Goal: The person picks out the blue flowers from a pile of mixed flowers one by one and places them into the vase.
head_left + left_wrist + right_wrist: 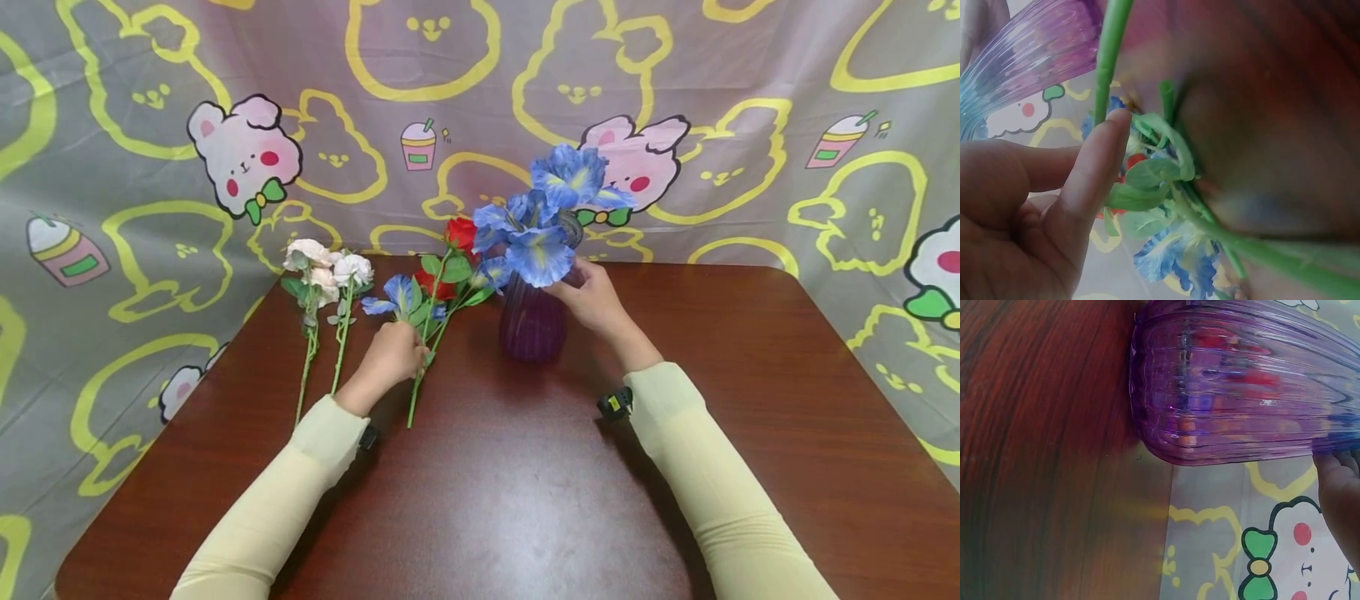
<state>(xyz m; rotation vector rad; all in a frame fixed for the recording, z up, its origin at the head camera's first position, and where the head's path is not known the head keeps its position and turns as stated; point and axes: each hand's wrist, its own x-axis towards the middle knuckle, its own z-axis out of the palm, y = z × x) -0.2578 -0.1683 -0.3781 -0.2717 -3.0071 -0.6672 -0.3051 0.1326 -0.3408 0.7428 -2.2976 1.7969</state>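
Over table [480,500] — left hand [392,354], fingers pinching green stem [1109,56]; right hand [597,304], fingers gripping purple vase [532,329].

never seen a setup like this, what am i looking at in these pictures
No machine here, just a person's left hand and right hand, both bare. The wide picture comes from a head-worn camera, each close-up from a camera on one wrist. The left hand pinches a slender green stem; I cannot tell which flower it belongs to. The right hand holds a ribbed, translucent purple vase near its neck, with ruffled blue flowers in it. Red roses and pale pink and white blooms lie on the glossy reddish-brown table.
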